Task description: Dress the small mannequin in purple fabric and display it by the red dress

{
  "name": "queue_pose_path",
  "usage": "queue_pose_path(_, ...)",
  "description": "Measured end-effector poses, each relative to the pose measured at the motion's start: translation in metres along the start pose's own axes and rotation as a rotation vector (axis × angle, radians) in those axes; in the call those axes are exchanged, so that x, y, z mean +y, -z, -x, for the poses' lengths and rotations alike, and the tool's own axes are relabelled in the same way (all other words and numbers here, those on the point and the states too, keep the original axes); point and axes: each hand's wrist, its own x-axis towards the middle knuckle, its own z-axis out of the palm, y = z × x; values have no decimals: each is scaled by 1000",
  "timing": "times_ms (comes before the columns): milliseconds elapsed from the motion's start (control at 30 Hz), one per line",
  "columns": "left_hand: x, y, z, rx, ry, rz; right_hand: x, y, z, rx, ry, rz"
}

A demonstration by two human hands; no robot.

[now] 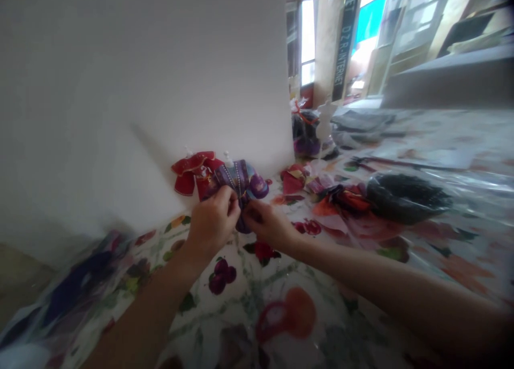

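A miniature purple and blue costume (251, 176) with beaded trim down its front stands near the white wall, a small white peg showing at its neck. My left hand (214, 216) has its fingers pinched together at the costume's lower front. My right hand (270, 224) pinches the costume's lower edge from the right side. What lies right between the fingertips is too small to make out beyond the purple cloth. Beside it on the left, partly behind it, is a miniature red costume (188, 171) with gold trim, which neither hand touches.
A fruit-patterned tablecloth (236, 305) covers the table. At right lie red and orange cloth scraps (349, 197) and a black coil (407, 197) under clear plastic. A small white figure-shaped stand (324, 120) is behind them. Dark blue cloth (80, 278) lies at left. A white wall (140, 63) rises close behind.
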Motion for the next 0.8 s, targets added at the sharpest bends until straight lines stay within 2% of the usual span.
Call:
queue_pose_path(200, -2, 1, 0, 30, 5, 111, 1, 1, 2, -4, -6, 75)
queue_pose_path(467, 0, 1, -1, 37, 2, 109, 4, -2, 7, -25, -22, 159)
queue_pose_path(800, 1, 3, -1, 25, 14, 103, 7, -8, 4, -11, -48, 50)
